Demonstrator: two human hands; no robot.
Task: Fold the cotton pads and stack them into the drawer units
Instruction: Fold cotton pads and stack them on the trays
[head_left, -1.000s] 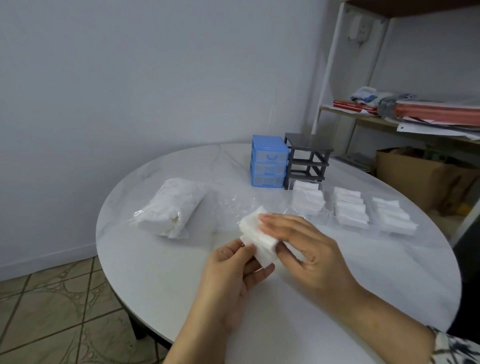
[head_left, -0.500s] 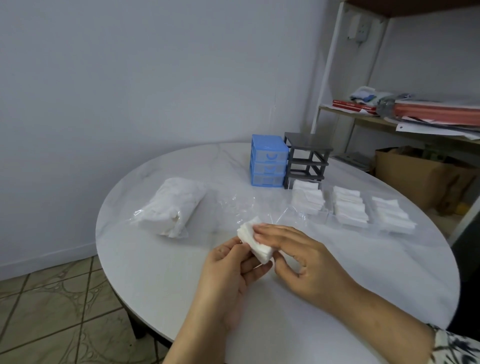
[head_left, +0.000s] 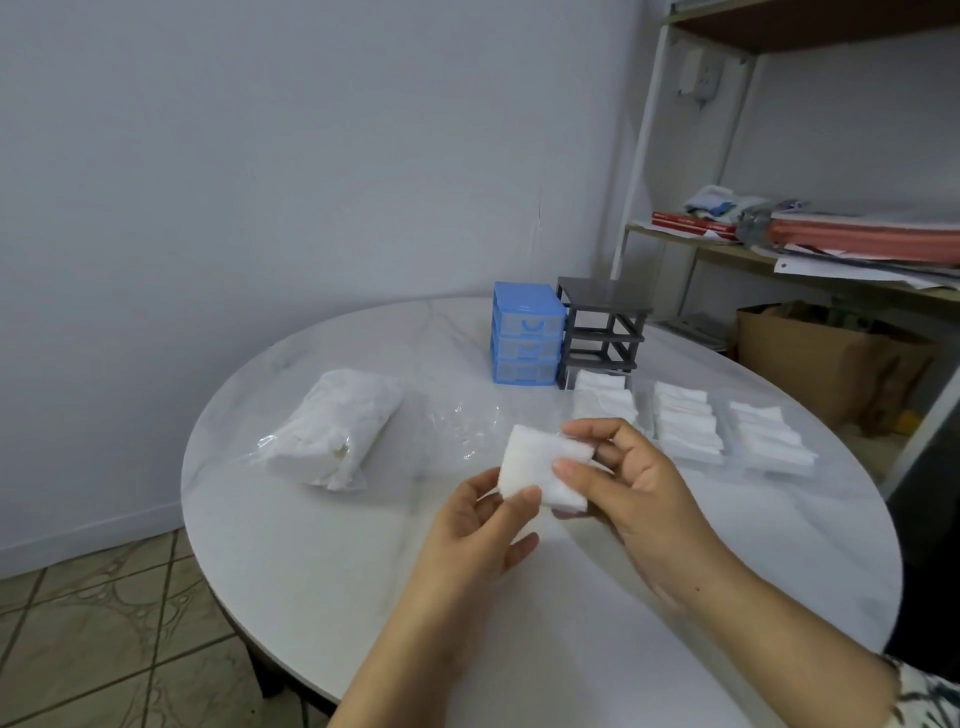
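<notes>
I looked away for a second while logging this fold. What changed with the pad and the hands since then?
The cotton pad has turned from edge-on to face the camera, lifted slightly. The right hand shifted from lying over it to pinching its right edge; the left hand keeps pinching its lower left corner. The drawer units, bag and filled trays stayed put.

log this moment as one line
both hands pinch cotton pad above table | left hand | right hand | drawers shut

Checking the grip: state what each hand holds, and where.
Both hold one cotton pad: left hand pinches its lower left corner, right hand its right edge.
</notes>
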